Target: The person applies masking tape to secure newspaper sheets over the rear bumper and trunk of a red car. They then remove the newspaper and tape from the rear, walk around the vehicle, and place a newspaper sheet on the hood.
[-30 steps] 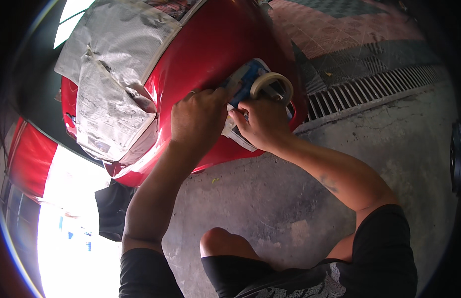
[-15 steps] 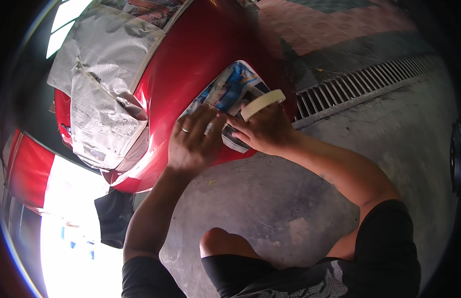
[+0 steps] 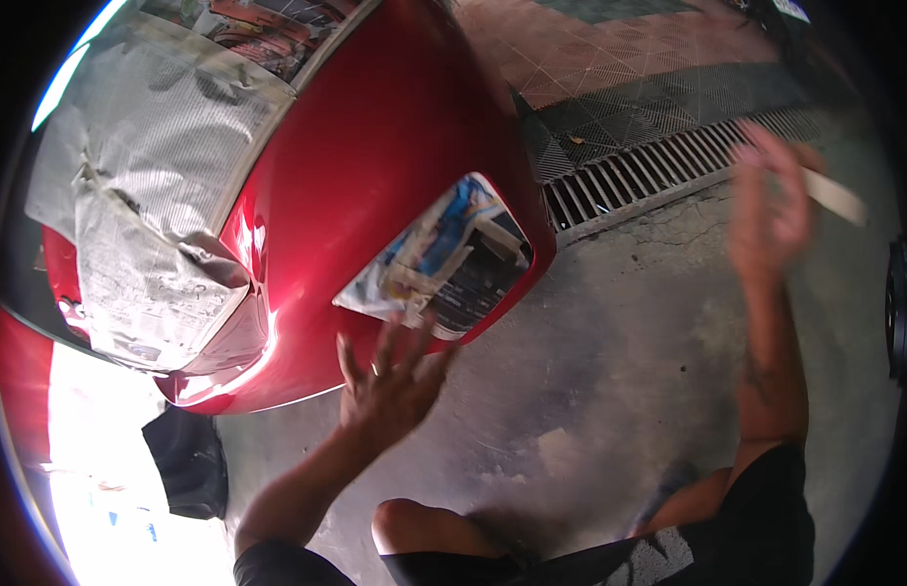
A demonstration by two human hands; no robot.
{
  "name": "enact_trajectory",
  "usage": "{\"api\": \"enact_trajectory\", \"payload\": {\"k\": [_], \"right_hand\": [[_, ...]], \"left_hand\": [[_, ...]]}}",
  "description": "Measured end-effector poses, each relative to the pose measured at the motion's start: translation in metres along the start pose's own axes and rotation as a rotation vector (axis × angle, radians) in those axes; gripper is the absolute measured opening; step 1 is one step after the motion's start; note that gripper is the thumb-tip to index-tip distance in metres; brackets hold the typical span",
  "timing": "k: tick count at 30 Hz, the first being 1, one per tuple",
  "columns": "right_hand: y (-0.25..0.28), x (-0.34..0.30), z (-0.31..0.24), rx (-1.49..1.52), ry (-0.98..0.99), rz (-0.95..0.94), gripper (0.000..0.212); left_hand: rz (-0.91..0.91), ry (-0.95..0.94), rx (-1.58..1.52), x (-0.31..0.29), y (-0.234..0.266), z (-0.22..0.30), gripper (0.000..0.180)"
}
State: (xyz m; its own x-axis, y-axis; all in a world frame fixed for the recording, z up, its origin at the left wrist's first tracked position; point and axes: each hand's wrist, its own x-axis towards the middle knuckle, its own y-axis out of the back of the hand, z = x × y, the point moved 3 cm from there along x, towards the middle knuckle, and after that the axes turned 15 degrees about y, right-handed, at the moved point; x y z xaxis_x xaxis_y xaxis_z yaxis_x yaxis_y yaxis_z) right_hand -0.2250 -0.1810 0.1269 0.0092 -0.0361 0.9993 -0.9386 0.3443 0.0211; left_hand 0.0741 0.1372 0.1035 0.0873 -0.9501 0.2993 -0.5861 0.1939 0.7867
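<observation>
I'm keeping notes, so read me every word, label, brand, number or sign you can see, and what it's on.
Nothing reads clearly enough to quote.
Paper patch on the red panel: print too small.
Large paper covering: fine print, too small.
Black shirt: pale print, possibly not lettering.
Tape roll at the right hand: blurred, no lettering visible.

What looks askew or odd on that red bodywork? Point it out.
The large newspaper covering at left looks bunched: a crumpled fold runs across its middle, unlike the flatter paper patch on the red panel.
</observation>
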Motion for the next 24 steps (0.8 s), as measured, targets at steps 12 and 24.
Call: {"api": "enact_trajectory", "payload": {"k": [12,24], "right_hand": [[0.358,-0.135,-0.096,-0.392,-1.17,-1.958,0.066],[0.424,-0.045,-0.039,0.116,-1.453,-1.689,0.036]], "left_hand": [[-1.225,0.725,-0.484,-0.253,0.106,-0.097,0.048],[-1.414,1.074,-0.793,-0.361,0.332,-0.076,0.046]]}}
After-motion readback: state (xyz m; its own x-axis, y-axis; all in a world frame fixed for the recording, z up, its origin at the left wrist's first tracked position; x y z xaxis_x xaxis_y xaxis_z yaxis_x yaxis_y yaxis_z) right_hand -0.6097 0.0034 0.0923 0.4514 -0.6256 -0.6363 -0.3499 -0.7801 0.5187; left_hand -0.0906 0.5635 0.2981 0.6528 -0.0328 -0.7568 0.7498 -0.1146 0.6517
